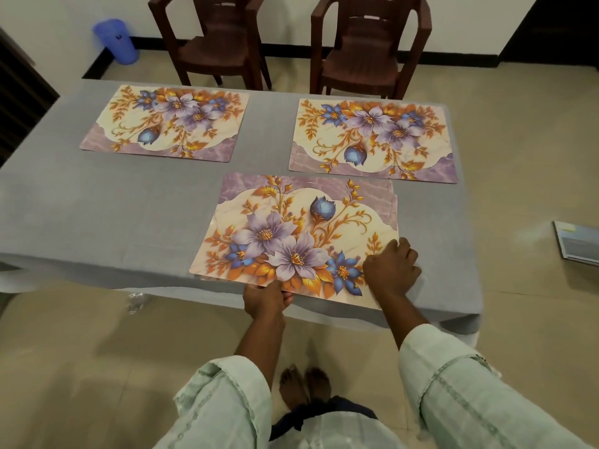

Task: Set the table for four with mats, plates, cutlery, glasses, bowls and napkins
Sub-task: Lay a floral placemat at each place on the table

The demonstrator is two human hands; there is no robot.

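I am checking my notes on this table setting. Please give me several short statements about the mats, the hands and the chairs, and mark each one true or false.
1. Two floral mats lie flat on the far side of the table: far left mat and far right mat. True.
2. Plates already stand on the mats. False: no plates are in view.
3. The left hand pinches the near edge of the near mat. True.
4. The right hand hangs off the table, touching nothing. False: it rests on the near mat's right corner.
5. Two dark chairs stand beyond the table. True.
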